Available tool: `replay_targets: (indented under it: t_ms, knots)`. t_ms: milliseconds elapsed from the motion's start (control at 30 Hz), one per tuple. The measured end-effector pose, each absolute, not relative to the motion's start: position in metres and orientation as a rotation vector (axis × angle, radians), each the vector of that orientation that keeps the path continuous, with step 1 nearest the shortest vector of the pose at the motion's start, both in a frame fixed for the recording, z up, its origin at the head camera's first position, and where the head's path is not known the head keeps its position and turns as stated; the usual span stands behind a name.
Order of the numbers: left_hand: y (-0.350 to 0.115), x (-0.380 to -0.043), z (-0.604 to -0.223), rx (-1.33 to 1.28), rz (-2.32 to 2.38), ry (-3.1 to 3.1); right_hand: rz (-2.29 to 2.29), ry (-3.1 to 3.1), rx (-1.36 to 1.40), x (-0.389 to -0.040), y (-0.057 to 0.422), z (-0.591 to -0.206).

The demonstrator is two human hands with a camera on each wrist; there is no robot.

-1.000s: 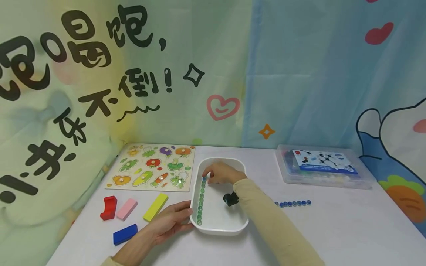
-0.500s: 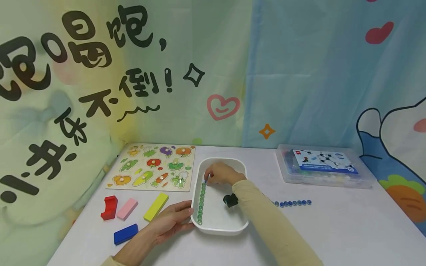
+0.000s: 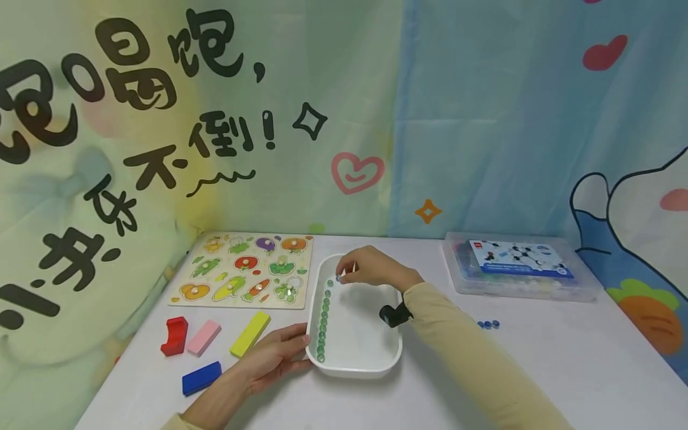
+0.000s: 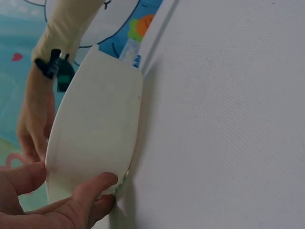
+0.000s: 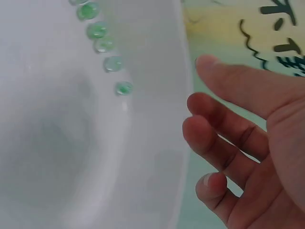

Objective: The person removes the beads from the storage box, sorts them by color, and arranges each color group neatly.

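A white tray (image 3: 357, 334) stands mid-table with a row of green glass beads (image 3: 323, 328) along its left side. The left hand (image 3: 276, 355) grips the tray's near left wall; in the left wrist view its thumb and fingers lie against the tray (image 4: 95, 119). Over the far left corner, the right hand (image 3: 373, 267) holds a small blue bead (image 3: 338, 278) at its fingertips. In the right wrist view the right hand (image 5: 243, 138) is beside the rim with fingers bent, and the blue bead is not visible. The row's last green bead (image 5: 124, 88) sits slightly apart.
Blue beads (image 3: 488, 325) lie in a row right of the tray, partly covered by the right sleeve. A vegetable puzzle board (image 3: 244, 269) is behind left. Red (image 3: 175, 335), pink (image 3: 204, 338), yellow (image 3: 250, 333) and blue (image 3: 201, 378) blocks lie near the left arm. A plastic case (image 3: 521, 269) stands back right.
The right hand has risen from the row's far end and moved slightly right, with a blue bead at its fingertips. The row's far end now shows. The left hand stays on the tray.
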State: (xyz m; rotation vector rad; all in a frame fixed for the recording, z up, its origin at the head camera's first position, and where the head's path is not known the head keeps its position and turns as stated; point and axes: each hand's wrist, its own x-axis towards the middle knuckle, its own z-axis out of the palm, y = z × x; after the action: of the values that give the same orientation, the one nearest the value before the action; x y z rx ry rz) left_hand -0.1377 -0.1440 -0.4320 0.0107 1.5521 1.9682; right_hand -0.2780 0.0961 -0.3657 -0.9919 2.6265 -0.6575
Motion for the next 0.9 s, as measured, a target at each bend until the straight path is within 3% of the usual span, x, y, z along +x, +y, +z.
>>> replay_targets:
  t_ms: [367, 667, 900]
  knots:
    - [-0.145, -0.137, -0.433, 0.014, 1.967, 1.559, -0.759, 2.723, -0.822, -0.250, 0.186, -0.335]
    - [-0.144, -0.139, -0.434, 0.004, 1.949, 1.583, -0.761, 2.797, -0.495, -0.219, 0.297, -0.371]
    - [-0.144, -0.138, -0.434, 0.003, 1.942, 1.594, -0.765, 2.795, -0.338, -0.199, 0.351, -0.402]
